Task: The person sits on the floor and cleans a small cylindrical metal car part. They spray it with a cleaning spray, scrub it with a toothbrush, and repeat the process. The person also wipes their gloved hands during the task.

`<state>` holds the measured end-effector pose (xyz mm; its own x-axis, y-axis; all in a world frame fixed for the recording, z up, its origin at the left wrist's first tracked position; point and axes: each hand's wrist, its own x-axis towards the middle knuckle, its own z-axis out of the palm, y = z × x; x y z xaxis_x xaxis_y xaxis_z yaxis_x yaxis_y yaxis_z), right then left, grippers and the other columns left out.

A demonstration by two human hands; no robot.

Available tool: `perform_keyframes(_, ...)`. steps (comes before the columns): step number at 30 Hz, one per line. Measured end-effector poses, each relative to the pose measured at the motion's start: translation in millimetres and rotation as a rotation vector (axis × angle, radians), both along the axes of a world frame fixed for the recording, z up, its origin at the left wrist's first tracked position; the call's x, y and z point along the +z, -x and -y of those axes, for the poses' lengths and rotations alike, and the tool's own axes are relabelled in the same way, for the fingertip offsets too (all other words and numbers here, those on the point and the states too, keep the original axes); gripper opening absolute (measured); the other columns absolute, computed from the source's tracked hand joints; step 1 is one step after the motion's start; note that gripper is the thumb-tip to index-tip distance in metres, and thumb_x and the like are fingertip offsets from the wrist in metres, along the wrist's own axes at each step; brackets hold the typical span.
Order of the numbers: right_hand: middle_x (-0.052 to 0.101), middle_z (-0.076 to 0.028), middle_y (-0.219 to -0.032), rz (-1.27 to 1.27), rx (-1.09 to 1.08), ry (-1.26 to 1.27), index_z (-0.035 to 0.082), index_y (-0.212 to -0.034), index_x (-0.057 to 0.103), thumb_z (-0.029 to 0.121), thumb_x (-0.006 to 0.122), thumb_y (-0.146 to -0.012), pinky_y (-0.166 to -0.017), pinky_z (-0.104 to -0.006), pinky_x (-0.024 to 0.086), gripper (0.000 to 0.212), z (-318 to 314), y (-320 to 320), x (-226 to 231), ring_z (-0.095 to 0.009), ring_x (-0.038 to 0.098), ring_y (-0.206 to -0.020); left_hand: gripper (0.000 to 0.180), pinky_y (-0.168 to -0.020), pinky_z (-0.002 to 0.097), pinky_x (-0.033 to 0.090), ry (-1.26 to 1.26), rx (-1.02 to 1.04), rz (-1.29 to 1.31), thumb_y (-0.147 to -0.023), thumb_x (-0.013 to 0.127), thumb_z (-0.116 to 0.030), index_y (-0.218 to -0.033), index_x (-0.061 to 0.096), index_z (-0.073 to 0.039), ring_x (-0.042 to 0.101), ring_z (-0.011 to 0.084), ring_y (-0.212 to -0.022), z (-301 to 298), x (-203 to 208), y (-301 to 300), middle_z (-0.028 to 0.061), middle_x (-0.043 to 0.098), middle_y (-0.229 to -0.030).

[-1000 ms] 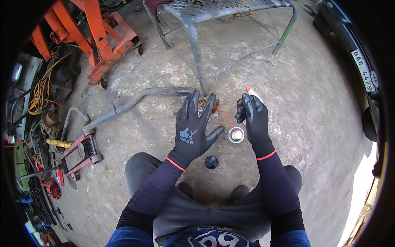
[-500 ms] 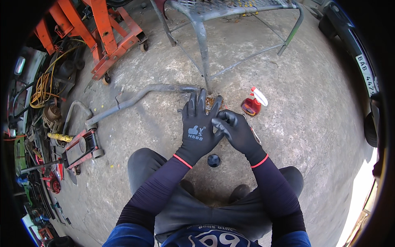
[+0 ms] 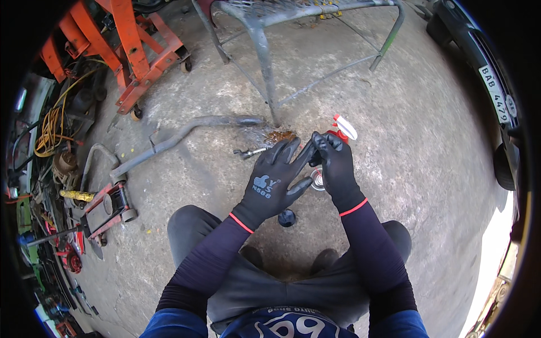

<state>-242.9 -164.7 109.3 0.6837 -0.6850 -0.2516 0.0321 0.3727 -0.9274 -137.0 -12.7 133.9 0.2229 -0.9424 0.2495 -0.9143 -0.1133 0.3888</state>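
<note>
Both my hands wear black coated work gloves with red cuffs. My left hand (image 3: 270,179) is open over the floor, back up, its fingers stretched out. Fingers of my right hand (image 3: 337,166) are closed in a pinch around the index fingertip of the left glove. Partly hidden under my right hand is a round can (image 3: 317,179) with a silver and red top. Beyond my left fingers lies a small metal tool or part (image 3: 252,152), beside a rusty brown patch or piece (image 3: 280,137). A red spray bottle (image 3: 346,128) with a white trigger head stands behind my right hand.
Between my knees sits a small dark round piece (image 3: 287,218). A grey bent pipe (image 3: 191,125) and a red floor jack (image 3: 107,205) lie to the left. Ahead are an orange wheeled stand (image 3: 143,62) and a metal-legged bench (image 3: 262,56). A vehicle's bumper (image 3: 479,62) is at right.
My right hand has moved from the left glove's thumb area to its index fingertip. My left hand has come back slightly, uncovering the metal part; the can now shows between the hands.
</note>
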Motion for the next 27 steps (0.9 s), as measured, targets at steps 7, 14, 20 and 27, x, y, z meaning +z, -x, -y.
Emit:
perform_keyframes(7,0.061,-0.002,-0.069,-0.008,-0.109,0.038,0.003,-0.084,0.067,0.024,0.068,-0.104,-0.059,-0.026,0.043,0.029,1.9,-3.9,7.7,-0.008,0.053,-0.061,0.074,-0.113,0.0526,0.042,0.019,0.001,-0.111,-0.094,0.074,-0.034,-0.159,0.045,-0.014,0.05,0.0433,-0.139,-0.4,3.2,6.0,0.0238,0.053,-0.149)
perform_keyframes(14,0.067,-0.003,-0.077,0.032,-0.038,0.145,0.002,-0.091,0.069,0.026,0.064,-0.106,-0.069,-0.0284,0.05,0.029,3.1,-2.5,18.9,-0.01,0.061,-0.069,0.069,-0.11,0.0496,0.046,0.146,0.047,-0.277,-0.089,0.08,-0.02,-0.153,0.056,-0.014,0.056,0.0426,-0.136,-2.2,6.6,9.4,0.0248,0.055,-0.15)
perform_keyframes(20,0.068,-0.008,-0.099,0.225,0.05,0.205,0.0,-0.107,0.065,0.022,0.057,-0.11,-0.082,-0.0317,0.054,0.024,-2.2,-0.5,17.8,-0.015,0.067,-0.086,0.067,-0.115,0.051,0.042,0.148,0.037,-0.234,-0.088,0.079,-0.022,-0.152,0.057,-0.015,0.051,0.0447,-0.141,-5.1,12.7,7.1,0.0253,0.05,-0.155)
perform_keyframes(27,0.066,-0.01,-0.106,0.219,-0.092,0.284,0.0,-0.11,0.06,0.025,0.052,-0.112,-0.094,-0.0351,0.055,0.027,-20.5,-3.1,19.4,-0.018,0.068,-0.103,0.062,-0.122,0.0523,0.033,0.262,0.02,-0.415,-0.099,0.066,-0.044,-0.148,0.059,-0.007,0.039,0.0464,-0.15,-0.3,6.3,22.2,0.0284,0.038,-0.163)
